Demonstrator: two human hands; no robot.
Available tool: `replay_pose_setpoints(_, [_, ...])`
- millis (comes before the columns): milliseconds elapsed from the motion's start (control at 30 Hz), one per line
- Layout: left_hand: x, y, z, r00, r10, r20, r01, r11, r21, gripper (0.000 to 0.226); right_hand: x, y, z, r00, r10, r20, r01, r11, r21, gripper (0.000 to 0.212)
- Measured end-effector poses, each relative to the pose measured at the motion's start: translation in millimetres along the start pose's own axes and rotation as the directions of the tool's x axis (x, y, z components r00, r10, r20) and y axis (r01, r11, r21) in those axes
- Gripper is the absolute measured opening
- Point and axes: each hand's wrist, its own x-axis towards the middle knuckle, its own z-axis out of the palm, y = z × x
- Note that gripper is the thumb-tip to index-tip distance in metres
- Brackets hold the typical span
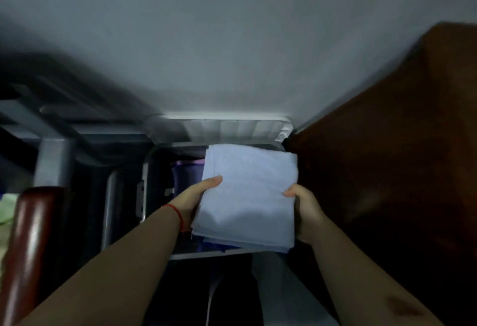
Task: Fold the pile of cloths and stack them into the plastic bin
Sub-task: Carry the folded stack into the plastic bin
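A folded pale blue cloth [247, 196] hangs over the open plastic bin [144, 191]. My left hand [192, 200] grips the cloth's left edge, thumb on top. The right edge is held by my right hand [304, 212], also thumb on top. The bin stands on the floor against the wall, its white lid [232, 129] tipped up behind it. Inside the bin, purple folded cloth [185, 173] shows to the left of the blue one, and more blue cloth edges [214, 244] peek out below it. The rest of the bin's inside is hidden.
A dark brown wooden cabinet [387, 171] stands close on the right of the bin. Grey metal framing [54, 160] and a reddish wooden post [31, 248] are on the left, with light green cloth [7, 209] at the far left edge.
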Motion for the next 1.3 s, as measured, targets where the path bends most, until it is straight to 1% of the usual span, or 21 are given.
replay_pose_setpoints(67, [33,-15,-10,1.0,-0.031,0.0,0.031,0.999,-0.015,0.035,33,10,-11,0.997,0.071,0.013,-0.071,0.997,-0.039,0.059])
replay_pose_setpoints(133, [63,-27,-18,0.998,-0.059,0.0,0.059,0.998,-0.034,0.031,66,20,-19,0.995,0.101,0.008,-0.101,0.993,-0.064,0.06])
replay_pose_setpoints(200, [95,-40,-27,0.998,-0.069,0.002,0.069,0.996,-0.05,0.028,97,29,-25,0.992,0.127,0.004,-0.127,0.989,-0.071,0.055])
replay_pose_setpoints(267, [125,-56,-33,0.996,-0.094,-0.009,0.094,0.994,-0.053,0.034,124,42,-30,0.988,0.157,-0.006,-0.157,0.986,-0.049,0.049])
replay_pose_setpoints(333, [147,-69,-36,0.995,-0.104,-0.005,0.104,0.993,-0.057,0.036,147,53,-39,0.988,0.155,-0.02,-0.156,0.987,-0.043,0.049])
replay_pose_setpoints(400, [172,-83,-40,0.993,-0.117,-0.028,0.115,0.991,-0.07,0.036,170,67,-47,0.987,0.151,-0.051,-0.154,0.987,-0.048,0.054])
replay_pose_setpoints(467, [192,-93,-45,0.991,-0.126,-0.045,0.123,0.99,-0.068,0.041,189,76,-54,0.985,0.159,-0.065,-0.164,0.983,-0.079,0.062])
replay_pose_setpoints(567, [220,-102,-51,0.987,-0.14,-0.073,0.136,0.989,-0.055,0.06,216,82,-57,0.982,0.171,-0.077,-0.178,0.978,-0.111,0.061])
replay_pose_setpoints(600, [234,-104,-52,0.986,-0.146,-0.084,0.142,0.988,-0.054,0.062,230,83,-59,0.982,0.165,-0.086,-0.175,0.977,-0.12,0.059])
replay_pose_setpoints(633, [240,-103,-54,0.985,-0.146,-0.095,0.141,0.988,-0.055,0.059,236,81,-57,0.983,0.155,-0.1,-0.168,0.975,-0.142,0.055])
replay_pose_setpoints(767, [281,-95,-58,0.985,-0.119,-0.122,0.111,0.991,-0.072,0.041,279,70,-53,0.984,0.132,-0.123,-0.155,0.968,-0.2,0.035])
replay_pose_setpoints(833, [307,-88,-57,0.987,-0.096,-0.132,0.085,0.993,-0.084,0.039,304,62,-48,0.988,0.1,-0.115,-0.122,0.97,-0.21,0.022])
replay_pose_setpoints(867, [317,-86,-55,0.988,-0.066,-0.14,0.056,0.996,-0.071,0.042,314,59,-44,0.991,0.08,-0.109,-0.102,0.971,-0.216,0.019])
replay_pose_setpoints(933, [339,-85,-52,0.983,-0.006,-0.183,0.005,1.0,-0.008,0.058,334,62,-38,0.992,0.031,-0.122,-0.063,0.96,-0.273,0.023])
replay_pose_setpoints(967, [344,-85,-49,0.982,-0.002,-0.191,0.009,0.999,0.033,0.064,341,66,-36,0.99,0.023,-0.139,-0.065,0.948,-0.311,0.029])
replay_pose_setpoints(1067, [343,-83,-38,0.985,-0.042,-0.166,0.063,0.99,0.123,0.058,342,78,-29,0.983,0.069,-0.171,-0.13,0.917,-0.377,0.043])
replay_pose_setpoints(1133, [339,-80,-34,0.982,-0.09,-0.165,0.119,0.977,0.175,0.059,335,81,-25,0.978,0.102,-0.183,-0.171,0.893,-0.416,0.05])
replay_pose_setpoints(1200, [329,-75,-31,0.977,-0.1,-0.187,0.143,0.962,0.232,0.061,326,79,-21,0.979,0.089,-0.184,-0.164,0.882,-0.442,0.059])
replay_pose_setpoints(1300, [315,-65,-29,0.979,-0.079,-0.187,0.119,0.968,0.219,0.068,312,70,-14,0.983,0.038,-0.182,-0.116,0.89,-0.441,0.065])
